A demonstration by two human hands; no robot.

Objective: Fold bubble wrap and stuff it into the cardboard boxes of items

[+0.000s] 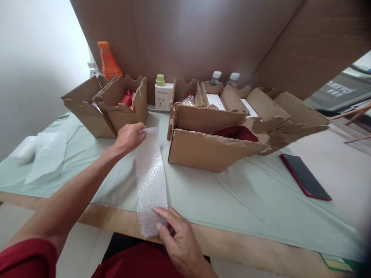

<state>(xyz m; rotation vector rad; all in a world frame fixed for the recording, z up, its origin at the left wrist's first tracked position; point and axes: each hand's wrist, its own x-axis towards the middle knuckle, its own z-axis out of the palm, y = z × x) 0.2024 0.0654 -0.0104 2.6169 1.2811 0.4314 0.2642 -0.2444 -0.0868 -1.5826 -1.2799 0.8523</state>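
Observation:
A long strip of clear bubble wrap [151,173] stretches from the middle of the table down over its front edge. Its far end is pinched in my left hand [130,138], close to the front of an open cardboard box [118,117] with something red inside. My right hand [180,239] grips the near end, thumb and index finger on the wrap at the table's edge. The fingertips beneath the wrap are partly hidden.
More bubble wrap [50,150] lies at the left. Several cardboard boxes [217,150] stand across the middle and right, one holding dark red cloth [237,133]. Behind are an orange bottle [109,63] and a white bottle [163,96]. A phone [305,177] lies at the right.

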